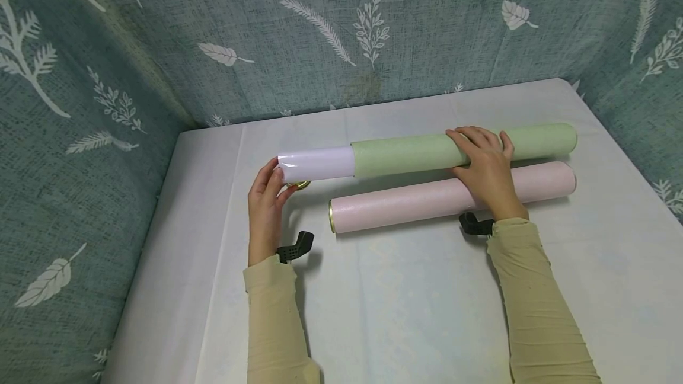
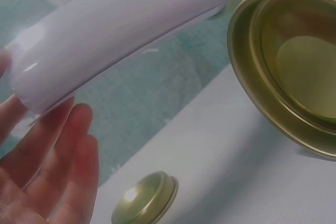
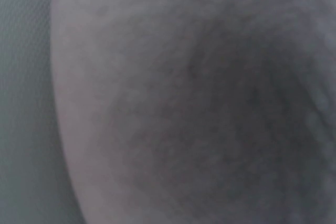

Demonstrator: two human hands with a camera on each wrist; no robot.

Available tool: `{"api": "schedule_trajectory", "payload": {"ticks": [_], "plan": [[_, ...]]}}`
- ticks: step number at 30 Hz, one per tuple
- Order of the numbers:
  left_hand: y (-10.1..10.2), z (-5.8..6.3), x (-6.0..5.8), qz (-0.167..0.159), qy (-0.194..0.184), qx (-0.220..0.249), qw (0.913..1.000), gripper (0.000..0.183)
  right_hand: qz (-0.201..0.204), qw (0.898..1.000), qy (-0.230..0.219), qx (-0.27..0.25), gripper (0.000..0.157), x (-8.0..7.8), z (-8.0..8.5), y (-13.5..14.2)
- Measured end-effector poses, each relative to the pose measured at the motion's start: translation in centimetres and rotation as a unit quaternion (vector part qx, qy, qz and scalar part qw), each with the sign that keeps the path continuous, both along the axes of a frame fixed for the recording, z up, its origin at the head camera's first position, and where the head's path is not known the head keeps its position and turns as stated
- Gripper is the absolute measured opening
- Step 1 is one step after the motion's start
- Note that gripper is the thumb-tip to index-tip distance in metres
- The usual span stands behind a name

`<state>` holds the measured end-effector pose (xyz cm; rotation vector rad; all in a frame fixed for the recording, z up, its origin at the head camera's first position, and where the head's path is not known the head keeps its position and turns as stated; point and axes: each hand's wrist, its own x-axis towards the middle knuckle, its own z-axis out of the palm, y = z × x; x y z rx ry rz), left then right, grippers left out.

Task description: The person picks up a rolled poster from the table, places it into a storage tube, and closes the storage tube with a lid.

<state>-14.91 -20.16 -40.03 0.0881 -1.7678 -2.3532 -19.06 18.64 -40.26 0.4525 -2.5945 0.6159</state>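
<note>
A rolled sheet of glossy pale lilac-white paper (image 1: 317, 165) sticks out of the left end of a light green cardboard tube (image 1: 400, 156). My left hand (image 1: 264, 209) pinches the sheet's outer end between thumb and fingers. Farther right, my right hand (image 1: 487, 168) grips the green tube from above, fingers over its far side. A pink tube (image 1: 395, 206) lies just in front, passing under my right wrist; its gold-rimmed left end (image 2: 247, 77) faces the left wrist camera. Below the paper's end, a small round gold lid (image 2: 144, 200) lies on the table. A blurred pinkish surface fills most of the right wrist view.
The table wears a white cloth (image 1: 299, 319) with a fold line at left. Blue-green leaf-print fabric (image 1: 256, 28) hangs behind it and along both sides. A black wrist camera (image 1: 299, 246) juts from my left cuff, another (image 1: 472, 224) from my right.
</note>
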Motion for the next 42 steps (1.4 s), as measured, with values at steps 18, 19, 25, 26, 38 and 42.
{"api": "schedule_trajectory", "payload": {"ticks": [18,19,25,26,38,42], "plan": [[0.5,0.3,-0.2,0.0,-0.003,0.003,1.0,0.042,0.003,1.0,0.0,0.0,0.073,0.0,0.0,0.0],[0.5,0.3,-0.2,0.001,-0.001,0.001,1.0,0.042,0.003,1.0,0.002,0.0,0.073,0.0,0.1,0.0],[0.6,0.0,-0.5,0.001,0.001,-0.039,0.9992,0.043,0.002,1.0,0.002,-0.002,0.073,-0.1,0.1,0.0],[0.6,0.1,-0.5,-0.001,0.001,-0.044,0.999,0.043,0.003,1.0,0.001,-0.002,0.073,-0.1,0.1,0.0],[1.3,1.0,-0.2,-0.017,-0.019,-0.068,0.9973,0.042,0.002,1.0,0.0,0.001,0.073,0.0,-0.1,0.1],[1.6,1.9,0.3,-0.026,-0.02,-0.076,0.9966,0.041,0.003,1.0,0.0,0.002,0.073,0.0,-0.1,0.1]]}}
